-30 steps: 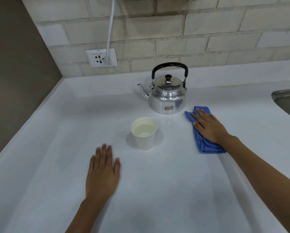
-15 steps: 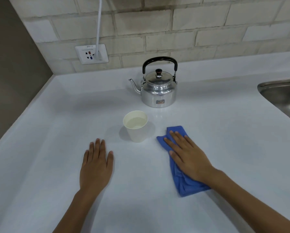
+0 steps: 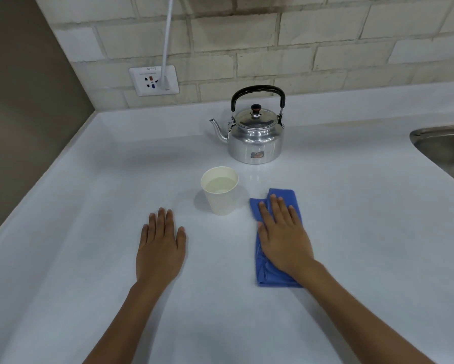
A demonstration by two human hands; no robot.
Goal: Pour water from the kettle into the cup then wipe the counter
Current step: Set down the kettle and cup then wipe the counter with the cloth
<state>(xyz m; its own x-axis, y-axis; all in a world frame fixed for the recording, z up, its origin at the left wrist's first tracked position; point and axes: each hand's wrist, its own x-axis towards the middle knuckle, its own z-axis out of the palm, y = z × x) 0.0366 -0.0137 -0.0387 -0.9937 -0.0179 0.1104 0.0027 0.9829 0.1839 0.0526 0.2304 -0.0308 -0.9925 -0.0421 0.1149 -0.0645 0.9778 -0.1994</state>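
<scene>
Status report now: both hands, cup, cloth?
Left hand flat on white counter. Right hand pressing blue cloth. White paper cup filled, beside cloth.

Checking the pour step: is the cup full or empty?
Partly full. The upright cup shows a pale liquid surface below its rim, roughly a third down.

A white counter (image 3: 94,232) carries a steel kettle (image 3: 256,137), a paper cup (image 3: 222,195) of water and a folded blue cloth (image 3: 281,277). The right hand (image 3: 283,237) presses flat on the cloth, cup just left of its fingertips, kettle beyond; the left hand (image 3: 160,248) lies flat on bare counter.
</scene>
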